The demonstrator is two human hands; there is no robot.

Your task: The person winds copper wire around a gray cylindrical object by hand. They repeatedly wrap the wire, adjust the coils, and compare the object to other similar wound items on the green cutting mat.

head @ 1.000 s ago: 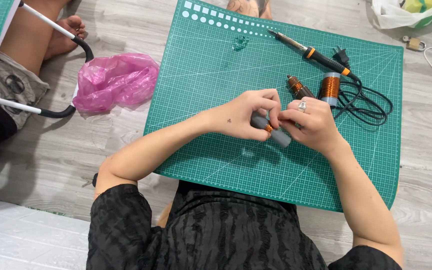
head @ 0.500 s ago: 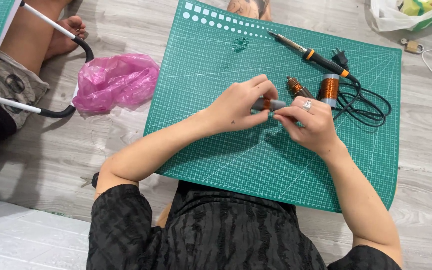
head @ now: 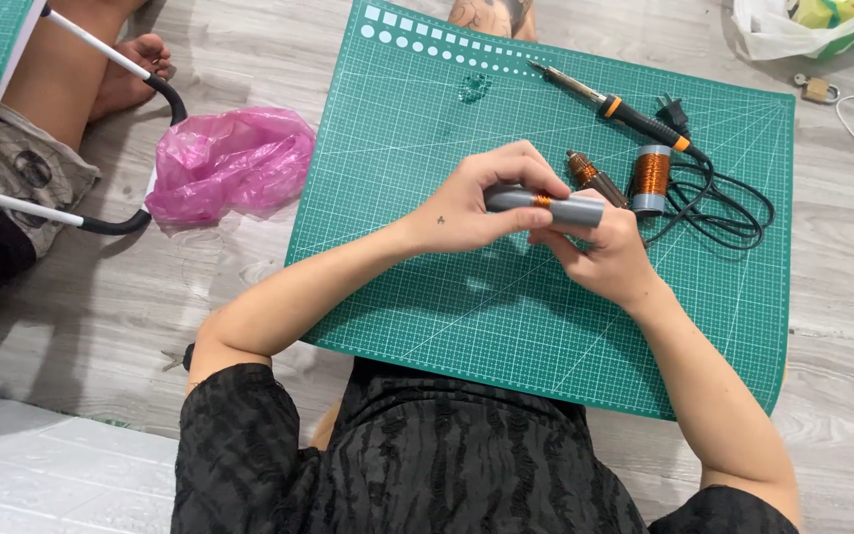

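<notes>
Both my hands hold a grey tube wound with a band of copper wire (head: pixel 570 209), lying level above the green cutting mat (head: pixel 427 287). My left hand (head: pixel 481 203) grips its left end from above. My right hand (head: pixel 600 252) supports its right part from below, fingers curled under it. Just beyond my right hand lie a small copper-wound rod (head: pixel 593 178) and a spool of copper wire (head: pixel 649 178) on the mat.
A soldering iron (head: pixel 610 104) with a black cord (head: pixel 724 203) lies at the mat's far right. A pink plastic bag (head: pixel 229 163) sits on the wooden floor left of the mat. Another person's legs (head: pixel 12 178) are at far left. A white bag (head: pixel 803 25) and padlock (head: pixel 815 89) lie top right.
The tube has turned from a tilted pose to level and moved slightly up the mat. My left hand now covers its left end; my right hand has slid beneath it.
</notes>
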